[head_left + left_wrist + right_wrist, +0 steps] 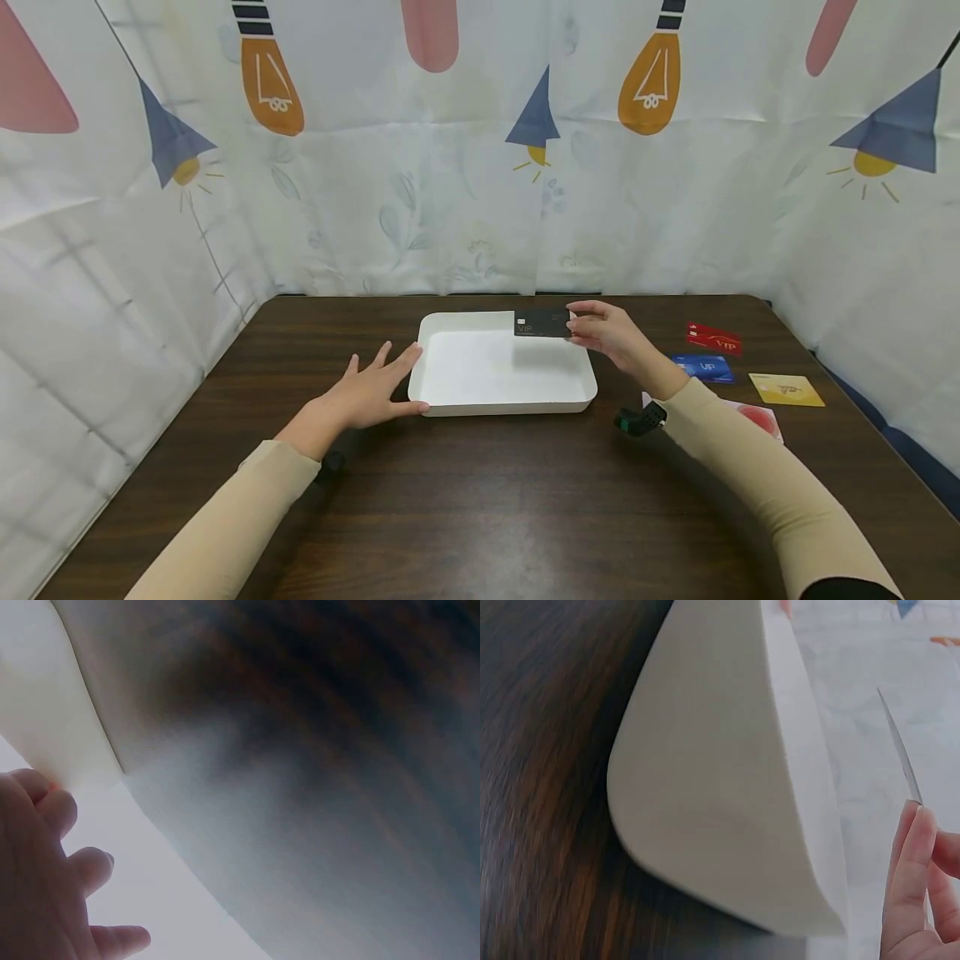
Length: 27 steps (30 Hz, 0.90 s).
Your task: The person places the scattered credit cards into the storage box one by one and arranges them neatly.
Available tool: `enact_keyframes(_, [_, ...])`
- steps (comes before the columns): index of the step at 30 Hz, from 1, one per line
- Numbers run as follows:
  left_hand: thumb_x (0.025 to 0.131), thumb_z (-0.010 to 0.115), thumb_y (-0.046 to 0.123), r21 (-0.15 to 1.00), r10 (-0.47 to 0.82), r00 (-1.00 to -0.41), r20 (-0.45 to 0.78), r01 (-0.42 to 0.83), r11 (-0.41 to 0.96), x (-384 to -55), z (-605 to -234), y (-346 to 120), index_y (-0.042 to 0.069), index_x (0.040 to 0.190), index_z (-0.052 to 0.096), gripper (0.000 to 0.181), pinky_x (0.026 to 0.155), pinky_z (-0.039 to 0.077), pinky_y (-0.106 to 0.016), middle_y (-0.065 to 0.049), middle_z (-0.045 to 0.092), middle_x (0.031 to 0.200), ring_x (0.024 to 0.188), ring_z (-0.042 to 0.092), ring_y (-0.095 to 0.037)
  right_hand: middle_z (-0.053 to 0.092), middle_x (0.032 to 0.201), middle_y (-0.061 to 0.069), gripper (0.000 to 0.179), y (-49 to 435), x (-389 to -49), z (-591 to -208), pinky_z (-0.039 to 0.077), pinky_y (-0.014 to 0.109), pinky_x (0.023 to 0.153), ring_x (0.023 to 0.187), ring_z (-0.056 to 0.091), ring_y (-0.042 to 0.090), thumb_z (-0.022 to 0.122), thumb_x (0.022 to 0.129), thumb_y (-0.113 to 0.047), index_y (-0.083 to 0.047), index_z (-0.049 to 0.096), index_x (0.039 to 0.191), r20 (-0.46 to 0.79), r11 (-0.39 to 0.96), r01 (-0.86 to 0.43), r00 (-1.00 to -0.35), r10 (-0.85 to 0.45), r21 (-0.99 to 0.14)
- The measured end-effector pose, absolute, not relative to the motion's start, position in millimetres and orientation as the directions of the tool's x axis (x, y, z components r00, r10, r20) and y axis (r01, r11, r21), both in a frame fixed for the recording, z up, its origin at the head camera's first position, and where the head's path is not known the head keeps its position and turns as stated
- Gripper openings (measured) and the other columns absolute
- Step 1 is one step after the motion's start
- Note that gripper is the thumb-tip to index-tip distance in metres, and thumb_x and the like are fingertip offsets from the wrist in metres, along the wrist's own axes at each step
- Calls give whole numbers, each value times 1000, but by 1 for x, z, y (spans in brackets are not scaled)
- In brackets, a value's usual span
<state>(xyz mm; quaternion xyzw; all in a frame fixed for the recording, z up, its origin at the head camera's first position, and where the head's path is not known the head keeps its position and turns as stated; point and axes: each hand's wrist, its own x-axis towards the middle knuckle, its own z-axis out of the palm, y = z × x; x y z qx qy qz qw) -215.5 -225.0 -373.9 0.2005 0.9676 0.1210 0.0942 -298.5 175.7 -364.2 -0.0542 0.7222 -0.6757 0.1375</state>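
Note:
A black VIP card [542,323] is pinched at its right end by my right hand [609,333], held above the back right part of a white tray [495,408]. The right wrist view shows the card [901,754] edge-on, raised over the tray's rim, with the tray's outer wall [705,765] close by. My left hand [367,387] has its fingers spread straight and touches the tray's left side with thumb and index finger. In the left wrist view the fingers [94,870] lie near the pale tray wall [60,697].
To the right lie a red VIP card [714,338], a blue card [705,367], a yellow card [787,389] and a pink and white card [759,418] partly behind my right forearm. A patterned curtain [465,208] hangs behind the dark wooden table [480,500].

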Motion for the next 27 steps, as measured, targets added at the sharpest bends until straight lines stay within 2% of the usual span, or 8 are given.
enact_keyframes(5, [93, 60, 68, 268, 410, -902, -134, 366, 891, -216, -375, -225, 12, 166, 14, 103, 112, 1, -77, -11, 18, 170, 154, 6, -44, 59, 101, 5, 49, 155, -299, -366, 58, 28, 88, 83, 70, 11, 60, 103, -1, 5, 44, 149, -142, 62, 130, -952, -273, -990])
enact_keyframes(10, [93, 59, 69, 268, 411, -902, -134, 366, 891, -216, -377, -226, 12, 166, 14, 103, 112, 1, -77, -11, 18, 170, 154, 6, -44, 61, 99, 7, 47, 138, -296, -367, 59, 25, 80, 80, 71, 13, 61, 102, 1, 5, 48, 147, -154, 32, 152, -945, -289, -988])
enact_keyframes(27, [93, 59, 69, 263, 403, -906, -133, 360, 895, -216, -377, -226, 13, 166, 14, 102, 113, 1, -76, -11, 18, 170, 155, 6, -43, 63, 95, 7, 45, 102, -291, -376, 59, 23, 77, 77, 69, 12, 60, 101, 3, 6, 49, 145, -188, -8, 200, -933, -308, -980])
